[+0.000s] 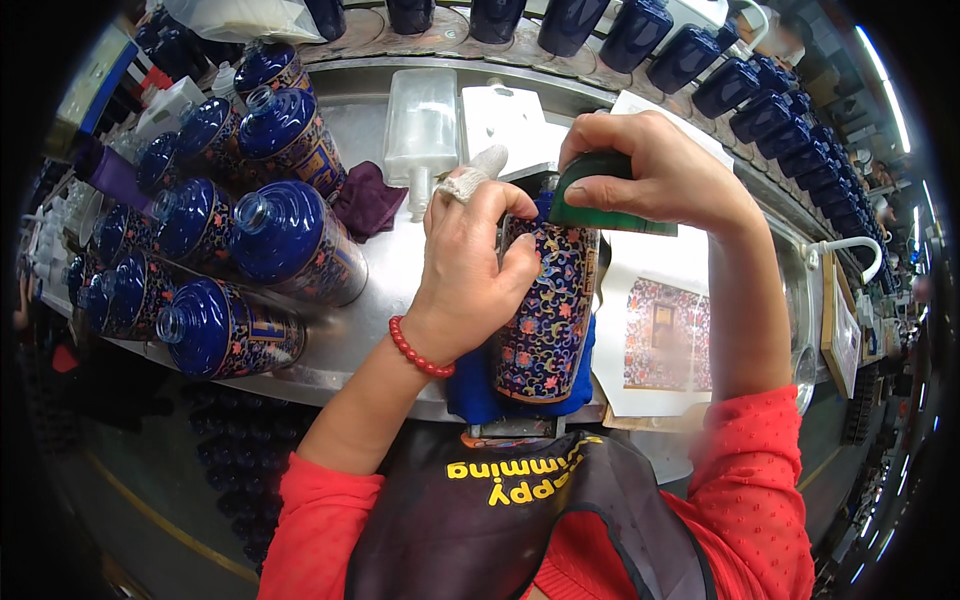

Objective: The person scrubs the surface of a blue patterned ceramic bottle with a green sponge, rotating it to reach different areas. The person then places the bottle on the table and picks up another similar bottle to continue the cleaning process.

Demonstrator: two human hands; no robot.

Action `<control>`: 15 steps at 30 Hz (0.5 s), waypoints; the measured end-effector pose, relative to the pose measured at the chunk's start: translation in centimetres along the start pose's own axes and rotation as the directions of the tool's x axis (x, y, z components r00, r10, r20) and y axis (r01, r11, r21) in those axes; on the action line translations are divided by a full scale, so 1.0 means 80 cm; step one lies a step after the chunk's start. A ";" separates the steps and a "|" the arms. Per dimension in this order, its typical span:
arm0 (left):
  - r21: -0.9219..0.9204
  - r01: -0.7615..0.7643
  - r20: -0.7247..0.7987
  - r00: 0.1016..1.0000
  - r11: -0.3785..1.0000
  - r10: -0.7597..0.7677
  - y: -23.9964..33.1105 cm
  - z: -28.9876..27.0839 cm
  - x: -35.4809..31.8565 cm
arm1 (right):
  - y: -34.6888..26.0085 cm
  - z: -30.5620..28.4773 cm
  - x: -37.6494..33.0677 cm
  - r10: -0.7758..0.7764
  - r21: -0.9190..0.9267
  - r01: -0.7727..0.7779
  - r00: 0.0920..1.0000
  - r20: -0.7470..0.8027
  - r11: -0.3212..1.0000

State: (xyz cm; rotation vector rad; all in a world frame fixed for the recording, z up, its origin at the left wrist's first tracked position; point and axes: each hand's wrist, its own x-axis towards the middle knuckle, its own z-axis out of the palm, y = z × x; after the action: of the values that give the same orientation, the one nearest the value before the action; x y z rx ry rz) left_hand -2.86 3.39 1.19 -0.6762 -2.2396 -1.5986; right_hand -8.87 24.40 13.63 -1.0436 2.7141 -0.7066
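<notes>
A dark blue bottle with a colourful floral pattern [545, 320] lies tilted in front of me, its neck pointing away, on a blue cloth [470, 388]. My left hand [472, 255] grips its shoulder from the left, thumb on the patterned side. A whitish wrap covers one of that hand's fingers. My right hand [660, 170] is closed round a flat green scraper [610, 210], holding its edge at the bottle's shoulder. To the right lies a white sheet printed with a floral pattern [668, 335].
Several finished-looking blue patterned bottles [290, 240] stand on the left of the metal table [375, 330], beside a crumpled purple cloth [370, 200]. A clear squeeze bottle [420, 130] lies farther back. Plain dark blue bottles [640, 35] line a curved conveyor [460, 45] along the far side.
</notes>
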 end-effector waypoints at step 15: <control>0.108 -0.152 -0.001 0.988 0.982 0.153 0.010 -0.002 -0.006 | -0.006 0.016 -0.028 0.082 0.112 -0.075 0.995 -0.059 0.991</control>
State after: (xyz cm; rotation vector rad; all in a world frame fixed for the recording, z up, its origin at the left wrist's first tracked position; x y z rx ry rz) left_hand -2.04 3.39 1.62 -0.7889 -2.1908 -1.3957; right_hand -6.51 25.12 12.70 -0.8989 2.7168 -0.8787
